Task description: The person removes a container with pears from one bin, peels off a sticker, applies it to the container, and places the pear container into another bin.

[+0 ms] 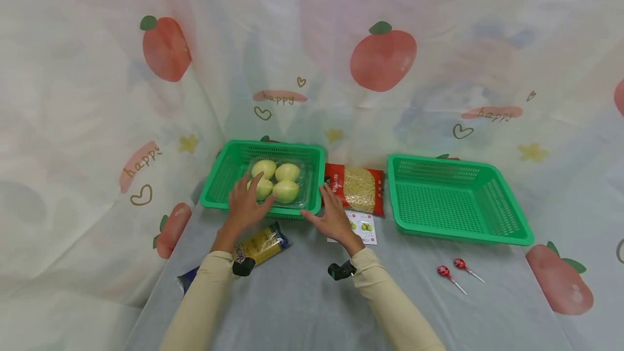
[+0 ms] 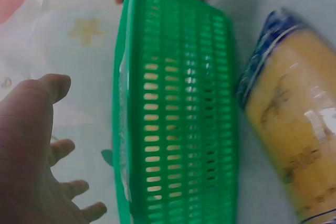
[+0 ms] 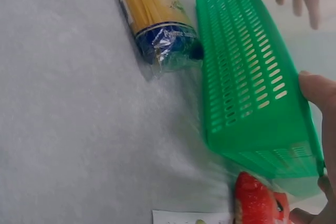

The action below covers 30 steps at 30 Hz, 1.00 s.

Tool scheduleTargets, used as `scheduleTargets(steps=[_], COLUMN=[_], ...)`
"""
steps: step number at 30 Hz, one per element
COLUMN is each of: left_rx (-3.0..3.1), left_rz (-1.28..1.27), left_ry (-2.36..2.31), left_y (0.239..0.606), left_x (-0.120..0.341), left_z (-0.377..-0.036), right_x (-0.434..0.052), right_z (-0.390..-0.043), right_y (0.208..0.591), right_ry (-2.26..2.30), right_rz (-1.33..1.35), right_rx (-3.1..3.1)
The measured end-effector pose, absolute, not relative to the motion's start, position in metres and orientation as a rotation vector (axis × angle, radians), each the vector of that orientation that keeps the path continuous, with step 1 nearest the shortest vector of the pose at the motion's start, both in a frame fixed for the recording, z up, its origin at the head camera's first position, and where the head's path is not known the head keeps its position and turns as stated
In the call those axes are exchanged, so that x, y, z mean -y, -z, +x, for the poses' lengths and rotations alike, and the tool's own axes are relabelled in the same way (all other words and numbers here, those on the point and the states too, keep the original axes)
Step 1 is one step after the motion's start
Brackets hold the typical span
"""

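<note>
My left hand [image 1: 246, 203] hovers with fingers spread and relaxed over the near edge of the left green basket [image 1: 229, 169], holding nothing, its fingertips above the clear pack of four pale green fruits [image 1: 276, 182] lying inside. My right hand [image 1: 333, 219] is also open, fingers straight, its thumb against the basket's near right corner. The basket sits on the counter [image 1: 302, 297] at its far left, its long axis running left to right, open side up.
</note>
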<state>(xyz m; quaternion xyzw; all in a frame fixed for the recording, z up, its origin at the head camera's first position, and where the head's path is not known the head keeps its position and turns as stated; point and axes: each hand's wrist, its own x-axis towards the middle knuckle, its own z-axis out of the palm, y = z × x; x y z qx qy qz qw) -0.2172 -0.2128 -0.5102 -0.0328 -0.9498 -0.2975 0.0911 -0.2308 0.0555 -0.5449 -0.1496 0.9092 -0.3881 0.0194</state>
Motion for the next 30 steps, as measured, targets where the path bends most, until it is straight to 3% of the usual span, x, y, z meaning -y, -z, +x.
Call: scheduleTargets(steps=[13, 30], left_rx=[3.049, 2.935], left_rz=[0.008, 0.459], left_ry=[1.256, 1.767], left_y=[0.5, 0.52], left_x=[0.244, 0.259], left_z=[-0.281, -0.304], right_x=[-0.054, -0.054], right_z=[-0.228, -0.227], right_y=[0.533, 0.534], right_ry=[1.037, 1.062], right_rz=[-0.402, -0.387], right_rx=[-2.82, -2.798])
